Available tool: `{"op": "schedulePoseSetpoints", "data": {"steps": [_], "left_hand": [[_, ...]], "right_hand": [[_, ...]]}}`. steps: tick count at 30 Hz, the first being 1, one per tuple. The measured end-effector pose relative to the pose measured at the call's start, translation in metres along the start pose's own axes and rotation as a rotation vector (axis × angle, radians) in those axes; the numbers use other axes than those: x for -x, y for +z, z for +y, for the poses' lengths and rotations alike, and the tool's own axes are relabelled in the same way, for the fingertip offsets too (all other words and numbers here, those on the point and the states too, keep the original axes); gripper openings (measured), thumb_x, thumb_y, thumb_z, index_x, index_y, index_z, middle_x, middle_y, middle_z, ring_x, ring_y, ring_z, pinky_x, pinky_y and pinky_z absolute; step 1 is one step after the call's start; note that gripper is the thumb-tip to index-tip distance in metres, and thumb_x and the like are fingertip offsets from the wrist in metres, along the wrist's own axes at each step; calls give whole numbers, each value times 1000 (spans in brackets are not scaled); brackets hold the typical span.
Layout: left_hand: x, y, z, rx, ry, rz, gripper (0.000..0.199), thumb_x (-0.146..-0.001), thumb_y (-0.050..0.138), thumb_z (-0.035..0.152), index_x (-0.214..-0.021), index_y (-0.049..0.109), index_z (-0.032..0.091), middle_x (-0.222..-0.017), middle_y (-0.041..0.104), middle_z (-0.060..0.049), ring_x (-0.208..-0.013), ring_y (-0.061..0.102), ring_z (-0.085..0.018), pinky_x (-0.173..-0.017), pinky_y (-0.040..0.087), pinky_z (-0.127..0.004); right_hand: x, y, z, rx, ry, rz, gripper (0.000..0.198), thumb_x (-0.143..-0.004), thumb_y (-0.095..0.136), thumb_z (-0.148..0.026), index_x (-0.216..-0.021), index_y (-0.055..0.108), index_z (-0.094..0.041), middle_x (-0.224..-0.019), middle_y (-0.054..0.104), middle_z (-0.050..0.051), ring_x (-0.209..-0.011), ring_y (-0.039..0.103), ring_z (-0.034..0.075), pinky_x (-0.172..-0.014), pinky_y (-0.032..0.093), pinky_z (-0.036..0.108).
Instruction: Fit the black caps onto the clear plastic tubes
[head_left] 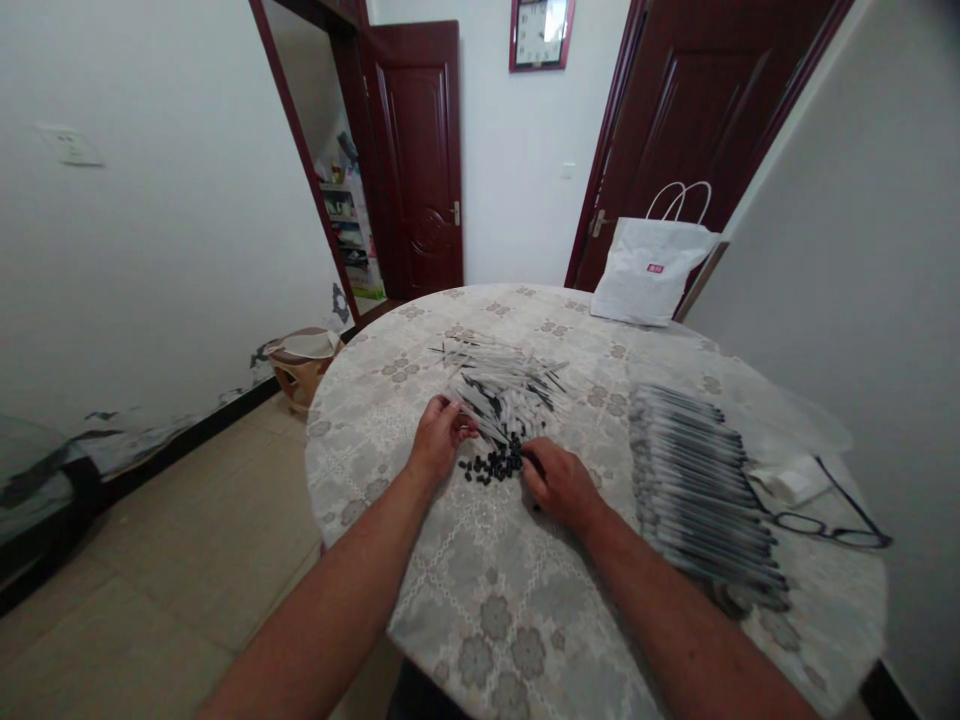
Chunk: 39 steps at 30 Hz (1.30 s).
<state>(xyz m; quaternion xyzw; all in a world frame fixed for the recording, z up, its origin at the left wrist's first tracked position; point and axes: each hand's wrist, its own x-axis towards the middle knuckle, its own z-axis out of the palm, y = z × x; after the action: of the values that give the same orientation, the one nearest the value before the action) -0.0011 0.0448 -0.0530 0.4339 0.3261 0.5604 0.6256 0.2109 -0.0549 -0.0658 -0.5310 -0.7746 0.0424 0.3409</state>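
Fingers (532,480) of your right hand (561,484) sit just right of the caps (493,465), nearer than your left hand (435,440), sticks (491,428) slanting away far-left, but can't tell if either's gripping.

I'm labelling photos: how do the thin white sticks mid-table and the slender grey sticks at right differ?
The thin white sticks lie jumbled at mixed angles; the slender grey sticks lie side by side, nearly parallel. The grey row looks darker than the white pile. Both rest on the round, cloth-covered table.
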Motion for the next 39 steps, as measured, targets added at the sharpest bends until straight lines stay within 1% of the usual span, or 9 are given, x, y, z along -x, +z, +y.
{"op": "schedulePoseSetpoints", "data": {"steps": [4, 10, 13, 18, 25, 31, 36, 39], "left_hand": [[3, 6, 3, 83, -45, -11, 31, -85, 66, 41, -94, 43, 22, -88, 66, 1, -69, 69, -15, -64, 59, -32], [7, 12, 7, 67, -61, -21, 32, -86, 63, 42, -98, 41, 23, -88, 67, 0, -75, 74, -19, -68, 61, -37], [8, 13, 6, 48, -69, -33, 33, -86, 63, 44, -99, 40, 24, -89, 68, 0, -75, 74, -19, -68, 61, -37], [9, 14, 4, 29, -64, -90, 33, -86, 63, 43, -100, 41, 24, -89, 70, -1, -74, 75, -20, -67, 61, -36], [9, 16, 6, 71, -92, -52, 34, -85, 62, 43, -99, 38, 24, -87, 68, 0, -73, 76, -22, -65, 61, -38], [8, 15, 7, 90, -74, -53, 35, -86, 62, 46, -100, 38, 25, -87, 68, 1, -74, 76, -23, -65, 62, -38], [9, 16, 5, 59, -73, -61, 33, -87, 62, 44, -101, 39, 25, -85, 69, 1, -75, 76, -22, -67, 62, -38], [9, 16, 3, 16, -60, -88, 32, -89, 61, 44, -102, 40, 25, -89, 71, 0, -76, 76, -21, -70, 61, -38]], "right_hand": [[-1, -1, -4, 32, -24, -36, 17, -95, 49, -21, -106, 63, -20, -97, 68, 7, -87, 64, 20, -80, 48, 28], [-1, -1, -4, 49, -17, -40, 18, -96, 48, -22, -107, 62, -20, -96, 68, 7, -86, 64, 20, -78, 48, 28], [-1, 0, -4, 55, -19, -45, 18, -95, 49, -22, -107, 62, -20, -96, 67, 7, -87, 64, 20, -79, 48, 28], [-1, -1, -3, 57, -12, -43, 18, -96, 49, -22, -107, 62, -20, -96, 68, 7, -87, 64, 20, -79, 48, 29], [1, -2, -3, 58, 3, -38, 18, -95, 49, -22, -106, 62, -21, -95, 68, 7, -86, 64, 20, -79, 48, 29], [2, -2, -3, 54, -6, -29, 17, -95, 48, -23, -106, 61, -21, -95, 68, 7, -86, 64, 20, -80, 49, 29], [3, -2, -1, 63, 9, -31, 17, -96, 49, -22, -106, 61, -20, -96, 68, 7, -87, 64, 21, -80, 49, 30], [3, -2, -1, 66, 14, -35, 16, -95, 51, -22, -107, 62, -20, -97, 68, 7, -88, 64, 21, -80, 49, 30]]}}
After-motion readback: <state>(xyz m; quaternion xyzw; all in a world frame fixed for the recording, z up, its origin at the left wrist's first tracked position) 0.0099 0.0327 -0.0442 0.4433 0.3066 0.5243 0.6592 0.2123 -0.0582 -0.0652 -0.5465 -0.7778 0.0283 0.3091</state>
